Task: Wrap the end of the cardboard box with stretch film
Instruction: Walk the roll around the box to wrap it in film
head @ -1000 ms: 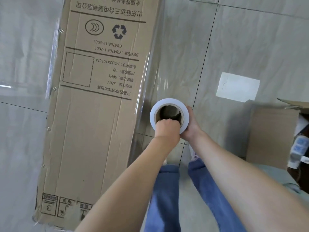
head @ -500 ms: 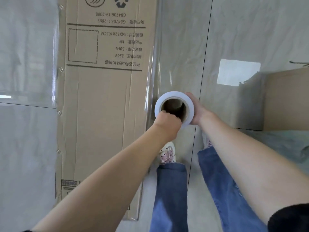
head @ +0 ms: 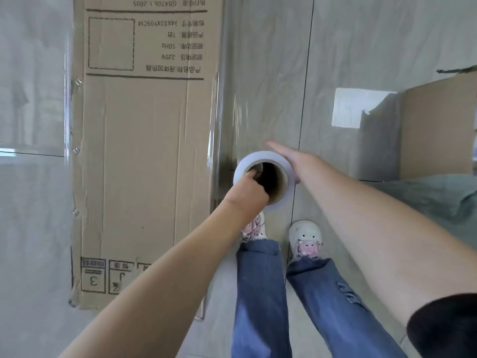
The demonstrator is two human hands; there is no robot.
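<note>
A long brown cardboard box [head: 144,156] with upside-down printed text stands on the tiled floor at the left. A white stretch film roll [head: 263,179] with a brown core is held upright beside the box's right edge. My left hand [head: 247,189] grips the roll's top rim, fingers hooked inside the core. My right hand [head: 289,157] lies flat with straight fingers against the roll's far right side. Clear film [head: 232,99] stretches from the roll up along the box's right side.
A second cardboard box [head: 438,125] stands at the right, with a white patch [head: 353,107] on the floor beside it. My feet in white shoes [head: 305,237] and blue jeans stand just below the roll. Grey tiles surround everything.
The view has moved toward the box's lower end, so the roll sits lower in frame. My right hand has gone from cupping the roll to flat, fingers extended.
</note>
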